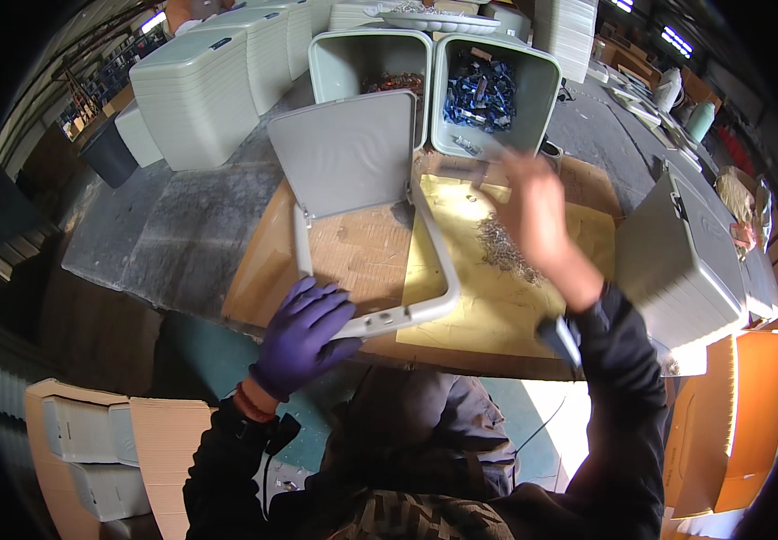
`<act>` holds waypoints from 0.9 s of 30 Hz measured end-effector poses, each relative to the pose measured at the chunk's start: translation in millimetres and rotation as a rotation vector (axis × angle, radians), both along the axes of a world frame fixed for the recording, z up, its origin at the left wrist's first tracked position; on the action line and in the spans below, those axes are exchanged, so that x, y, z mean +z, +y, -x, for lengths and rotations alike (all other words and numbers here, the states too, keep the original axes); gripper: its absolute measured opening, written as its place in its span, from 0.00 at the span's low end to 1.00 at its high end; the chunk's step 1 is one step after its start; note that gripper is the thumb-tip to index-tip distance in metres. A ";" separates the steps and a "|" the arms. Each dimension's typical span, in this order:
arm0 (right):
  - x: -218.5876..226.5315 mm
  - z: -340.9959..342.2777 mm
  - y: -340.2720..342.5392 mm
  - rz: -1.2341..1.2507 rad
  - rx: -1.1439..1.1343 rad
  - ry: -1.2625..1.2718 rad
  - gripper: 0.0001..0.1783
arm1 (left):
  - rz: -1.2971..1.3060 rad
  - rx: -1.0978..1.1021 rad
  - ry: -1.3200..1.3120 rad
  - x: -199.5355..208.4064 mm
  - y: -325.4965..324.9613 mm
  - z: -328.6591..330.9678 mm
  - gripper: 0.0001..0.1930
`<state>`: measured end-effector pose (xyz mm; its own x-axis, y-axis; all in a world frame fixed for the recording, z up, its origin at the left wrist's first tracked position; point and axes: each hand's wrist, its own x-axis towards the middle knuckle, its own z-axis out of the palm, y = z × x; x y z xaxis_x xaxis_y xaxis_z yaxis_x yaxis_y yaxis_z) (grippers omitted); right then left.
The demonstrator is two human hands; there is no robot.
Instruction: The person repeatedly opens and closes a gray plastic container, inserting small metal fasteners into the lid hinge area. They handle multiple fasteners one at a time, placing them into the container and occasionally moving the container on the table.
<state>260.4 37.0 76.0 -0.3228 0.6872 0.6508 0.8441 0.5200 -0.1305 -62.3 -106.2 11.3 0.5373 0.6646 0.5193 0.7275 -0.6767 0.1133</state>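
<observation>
My left hand (pixel 303 340), in a purple glove, grips the near left corner of a pale grey plastic frame (pixel 444 261). A hinged grey lid panel (pixel 348 148) stands raised at the frame's far side. My bare right hand (pixel 533 211) is smeared by motion above a yellow sheet (pixel 461 315); its fingers cannot be made out, and a dark blur lies by their tips. Small metal pieces, like screws or pins, form a loose pile (pixel 504 250) on the sheet just below that hand.
Beyond the frame, one grey bin (pixel 321 67) holds reddish-brown pieces and another (pixel 547 99) holds blue ones. Stacked grey bins (pixel 195 108) stand at the far left. A lidded bin (pixel 686 256) is on the right. Cardboard (pixel 254 270) covers the near table edge; an open carton (pixel 168 432) sits below left.
</observation>
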 end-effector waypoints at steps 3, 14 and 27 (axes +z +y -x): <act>17.1 -5.4 72.0 -0.258 -0.099 0.043 0.38 | -0.069 0.044 -0.038 -12.8 -5.2 18.2 0.23; -57.7 144.1 202.7 0.345 0.090 0.142 0.24 | 0.155 0.319 -0.261 -23.4 22.5 115.6 0.24; -74.8 209.0 385.9 0.674 -0.262 0.088 0.63 | 0.302 0.343 -0.284 -16.2 35.0 131.2 0.28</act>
<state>51.4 423.0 1.3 -0.0588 0.9954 0.0753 0.9014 0.0854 -0.4245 -193.5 -71.2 -4.9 0.1292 0.9196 0.3709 0.8132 -0.3123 0.4910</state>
